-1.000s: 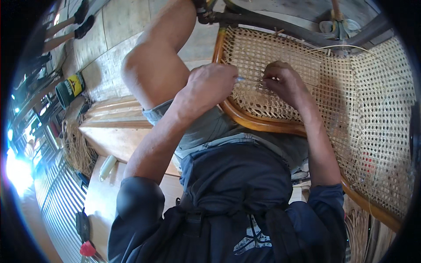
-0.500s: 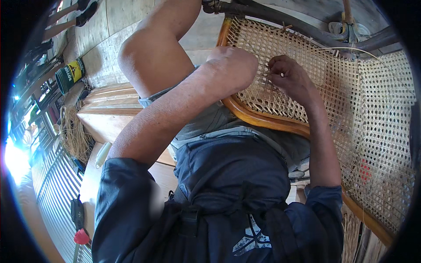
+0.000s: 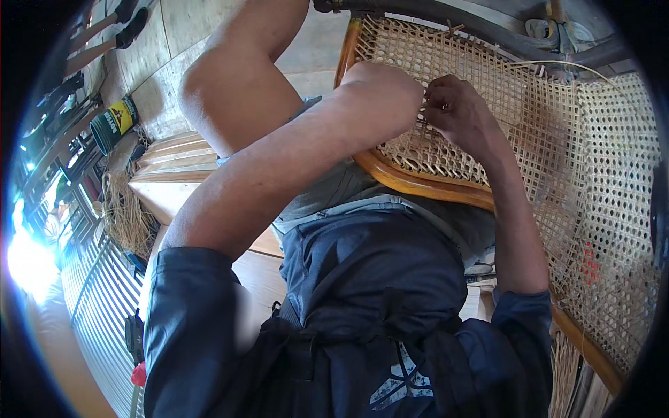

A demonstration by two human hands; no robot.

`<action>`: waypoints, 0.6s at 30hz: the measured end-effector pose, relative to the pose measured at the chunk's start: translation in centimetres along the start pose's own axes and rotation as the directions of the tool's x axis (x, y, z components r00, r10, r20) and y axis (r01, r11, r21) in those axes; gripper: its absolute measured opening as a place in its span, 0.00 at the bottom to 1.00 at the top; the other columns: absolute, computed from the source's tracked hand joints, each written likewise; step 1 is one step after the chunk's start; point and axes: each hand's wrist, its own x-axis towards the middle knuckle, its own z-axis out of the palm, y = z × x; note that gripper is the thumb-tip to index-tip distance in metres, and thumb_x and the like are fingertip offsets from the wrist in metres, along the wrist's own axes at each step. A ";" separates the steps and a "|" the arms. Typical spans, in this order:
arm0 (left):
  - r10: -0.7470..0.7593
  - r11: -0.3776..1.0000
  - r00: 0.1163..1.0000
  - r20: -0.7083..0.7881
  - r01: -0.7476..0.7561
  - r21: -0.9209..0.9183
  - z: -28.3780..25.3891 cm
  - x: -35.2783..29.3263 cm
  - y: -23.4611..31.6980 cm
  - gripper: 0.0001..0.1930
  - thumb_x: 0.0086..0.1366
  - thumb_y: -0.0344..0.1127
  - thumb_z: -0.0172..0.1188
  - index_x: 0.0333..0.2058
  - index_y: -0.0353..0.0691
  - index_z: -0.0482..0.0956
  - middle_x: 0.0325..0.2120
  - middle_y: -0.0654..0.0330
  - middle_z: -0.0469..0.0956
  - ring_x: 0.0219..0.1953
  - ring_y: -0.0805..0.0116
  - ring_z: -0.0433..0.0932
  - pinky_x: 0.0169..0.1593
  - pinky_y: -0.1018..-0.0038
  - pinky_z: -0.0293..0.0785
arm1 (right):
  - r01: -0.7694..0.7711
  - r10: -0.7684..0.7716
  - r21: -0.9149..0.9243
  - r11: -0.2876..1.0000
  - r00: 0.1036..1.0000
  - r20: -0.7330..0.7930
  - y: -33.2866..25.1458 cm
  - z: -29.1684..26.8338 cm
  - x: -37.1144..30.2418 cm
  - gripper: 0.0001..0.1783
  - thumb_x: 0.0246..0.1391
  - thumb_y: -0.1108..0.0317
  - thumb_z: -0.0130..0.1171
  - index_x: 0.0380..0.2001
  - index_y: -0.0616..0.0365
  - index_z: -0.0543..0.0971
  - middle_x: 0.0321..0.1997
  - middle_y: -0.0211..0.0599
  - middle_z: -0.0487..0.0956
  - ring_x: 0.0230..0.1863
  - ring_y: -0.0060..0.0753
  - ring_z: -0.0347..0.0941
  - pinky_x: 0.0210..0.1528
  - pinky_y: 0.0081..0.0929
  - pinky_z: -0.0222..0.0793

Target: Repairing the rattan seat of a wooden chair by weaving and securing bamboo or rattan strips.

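both hands meet over the cane panel (image 3: pixel 543 125), close to its near left corner. the left hand (image 3: pixel 387 94) shows only its back and wrist; its fingers are hidden, so how far open it is, and whether it has hold of anything, cannot be told. the right hand (image 3: pixel 456 108) is just beside it, fingers curled, thumb and forefinger drawn close together near the mesh; whether a strand is caught between them is too small to tell.

the panel sits within a curved wooden frame (image 3: pixel 404 181), its near edge over the person's lap. for fine work in an open weave like this, i would judge it best to steady the mesh with one hand close to the hole being worked, draw any strand flat and without twist, and pull evenly, since a sharp tug could crack the cane or skew its neighbours. turning the left wrist a little might also free the line of sight.

a loose strand (image 3: pixel 568 64) arcs over the panel's far side, by a dark bar (image 3: pixel 474 24).

farther out on the left, a dark green bucket (image 3: pixel 114 125) with a yellow label stands near a bundle of fibres (image 3: pixel 129 212); what it holds, if anything, cannot be made out. the fibres hang loose outside it.
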 end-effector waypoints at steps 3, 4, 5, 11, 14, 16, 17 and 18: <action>0.055 0.998 0.998 0.027 -0.055 0.031 -0.2 0.4 0.0 0.10 0.52 0.28 0.51 0.31 0.33 0.79 0.28 0.46 0.79 0.34 0.49 0.79 0.36 0.58 0.75 | -0.002 0.002 -0.019 1.000 1.000 0.011 0.0 0.1 0.0 0.08 0.41 0.69 0.58 0.23 0.65 0.77 0.34 0.48 0.74 0.37 0.49 0.71 0.42 0.38 0.67; 0.053 0.998 0.998 0.032 -0.054 0.033 0.2 0.4 -0.4 0.10 0.52 0.28 0.51 0.31 0.33 0.79 0.28 0.46 0.79 0.34 0.49 0.79 0.36 0.58 0.75 | -0.011 0.011 -0.008 1.000 0.999 0.034 -0.1 0.1 -0.1 0.08 0.41 0.69 0.58 0.24 0.64 0.78 0.36 0.47 0.75 0.38 0.49 0.70 0.43 0.38 0.67; 0.072 0.997 0.997 0.011 -0.072 0.005 1.0 0.5 -1.3 0.10 0.52 0.29 0.51 0.31 0.33 0.79 0.28 0.46 0.78 0.34 0.48 0.79 0.36 0.58 0.75 | -0.016 0.016 -0.005 1.000 0.999 0.031 0.0 0.4 -0.1 0.08 0.41 0.69 0.58 0.24 0.64 0.78 0.36 0.47 0.75 0.38 0.49 0.70 0.43 0.38 0.67; 0.061 0.990 0.991 -0.122 -0.076 -0.120 2.3 -0.8 -1.9 0.10 0.54 0.30 0.50 0.32 0.34 0.77 0.27 0.45 0.78 0.34 0.47 0.78 0.38 0.56 0.73 | -0.058 0.032 -0.182 0.981 0.989 -0.145 -0.4 1.8 -0.8 0.07 0.43 0.69 0.57 0.26 0.60 0.80 0.40 0.41 0.76 0.45 0.46 0.68 0.47 0.37 0.65; 0.034 0.993 0.998 -0.060 -0.040 -0.113 1.7 -0.2 -1.4 0.10 0.55 0.32 0.51 0.33 0.34 0.77 0.28 0.45 0.78 0.34 0.47 0.78 0.39 0.56 0.73 | -0.023 -0.005 -0.263 0.964 0.995 -0.103 -0.6 1.8 -0.8 0.07 0.44 0.68 0.58 0.27 0.59 0.80 0.40 0.40 0.76 0.45 0.45 0.68 0.48 0.37 0.64; -0.002 0.992 1.000 -0.017 0.000 -0.123 1.3 0.2 -1.3 0.11 0.55 0.33 0.51 0.32 0.34 0.78 0.28 0.45 0.78 0.35 0.47 0.78 0.40 0.56 0.73 | 0.014 -0.044 -0.370 0.929 0.996 -0.073 -1.8 2.0 -0.7 0.08 0.45 0.67 0.58 0.27 0.59 0.80 0.40 0.39 0.75 0.45 0.45 0.67 0.48 0.38 0.64; -0.028 0.991 0.999 -0.016 0.026 -0.130 1.2 0.4 -1.1 0.11 0.54 0.35 0.52 0.31 0.33 0.78 0.29 0.45 0.78 0.35 0.48 0.78 0.40 0.57 0.73 | 0.012 -0.043 -0.371 0.928 0.996 -0.074 -1.9 2.3 -0.6 0.08 0.45 0.67 0.58 0.27 0.59 0.80 0.40 0.39 0.75 0.45 0.45 0.67 0.48 0.38 0.64; -0.056 0.989 0.998 -0.015 0.053 -0.137 1.1 0.5 -1.1 0.12 0.54 0.36 0.53 0.30 0.33 0.78 0.30 0.45 0.78 0.36 0.48 0.78 0.40 0.58 0.74 | -0.084 0.039 -0.370 0.925 0.991 -0.127 -2.0 2.8 -0.4 0.09 0.46 0.66 0.59 0.28 0.59 0.80 0.41 0.39 0.75 0.46 0.44 0.67 0.48 0.39 0.64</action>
